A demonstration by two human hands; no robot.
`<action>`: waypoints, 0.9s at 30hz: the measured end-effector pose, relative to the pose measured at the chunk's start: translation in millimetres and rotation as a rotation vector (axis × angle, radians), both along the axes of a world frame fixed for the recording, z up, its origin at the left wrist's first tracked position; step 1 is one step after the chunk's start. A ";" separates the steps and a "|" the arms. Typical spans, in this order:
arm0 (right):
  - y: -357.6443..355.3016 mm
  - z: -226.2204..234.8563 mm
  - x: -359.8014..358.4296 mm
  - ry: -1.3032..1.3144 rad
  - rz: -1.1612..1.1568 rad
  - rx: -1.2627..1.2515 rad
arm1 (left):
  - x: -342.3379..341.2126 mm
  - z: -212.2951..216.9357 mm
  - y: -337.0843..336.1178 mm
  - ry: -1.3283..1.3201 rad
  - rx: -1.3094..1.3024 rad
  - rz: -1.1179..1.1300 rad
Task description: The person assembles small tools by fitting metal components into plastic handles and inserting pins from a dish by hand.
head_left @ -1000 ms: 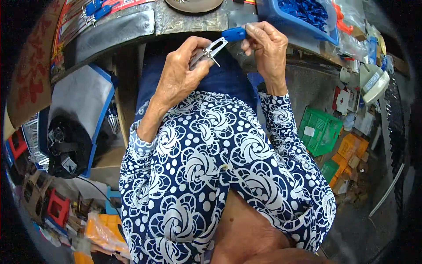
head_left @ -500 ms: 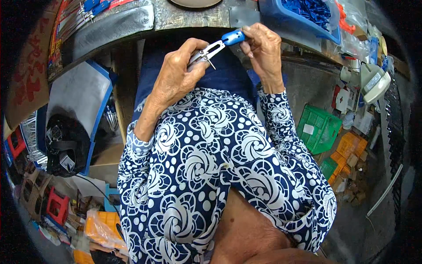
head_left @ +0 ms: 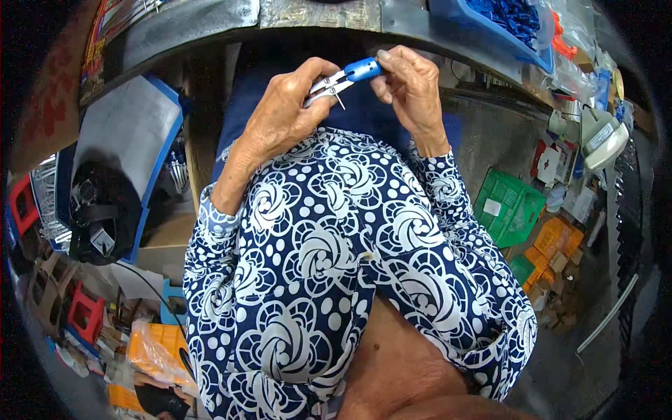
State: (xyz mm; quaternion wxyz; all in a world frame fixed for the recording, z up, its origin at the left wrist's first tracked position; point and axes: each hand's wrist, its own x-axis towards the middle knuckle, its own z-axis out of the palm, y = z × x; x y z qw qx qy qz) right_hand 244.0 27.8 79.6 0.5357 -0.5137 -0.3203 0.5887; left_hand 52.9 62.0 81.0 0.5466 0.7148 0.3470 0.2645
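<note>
In front of my body, my left hand [head_left: 292, 105] is closed around a two-pronged silver metal piece [head_left: 327, 88]. A thin pin juts from the metal piece toward me. Its prongs run into a short, glossy blue sleeve [head_left: 362, 69] with small dark holes. At the far end of the sleeve, the curled fingers of my right hand [head_left: 413, 87] touch it with a fingertip. The thumb sits lower, a little apart from the sleeve. My left fingers hide the near end of the metal piece.
Beyond my hands runs the worn edge of a workbench [head_left: 318, 14]. A blue bin [head_left: 483, 31] of blue parts stands at its right. To my left is a grey board with a blue rim [head_left: 119, 126], a black bag [head_left: 105, 210] against it. Green [head_left: 509, 210] and orange crates [head_left: 556, 238] lie right.
The blue sleeve sits further down over the prongs, closer to my left hand. My right hand has come slightly nearer to the left, its grip shifted to the sleeve's end.
</note>
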 end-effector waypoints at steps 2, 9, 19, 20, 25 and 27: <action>-6.6 -1.1 -8.6 -0.006 0.039 -0.029 | -9.7 -3.6 -4.2 0.024 -0.011 -0.017; -28.5 -21.7 -23.0 0.138 0.132 -0.128 | -35.2 -14.3 -15.2 0.075 -0.111 -0.165; -52.4 -28.5 -33.1 -0.241 0.408 -0.192 | -47.2 -46.6 -41.7 0.073 -0.251 -0.152; -54.1 -29.5 -33.6 -0.232 0.422 -0.209 | -46.9 -49.7 -42.1 0.064 -0.243 -0.164; -58.5 -32.8 -33.5 -0.300 0.500 -0.230 | -50.1 -47.1 -39.3 0.145 -0.383 -0.272; -59.8 -34.2 -34.5 -0.416 0.549 -0.143 | -50.6 -49.9 -41.2 0.150 -0.411 -0.271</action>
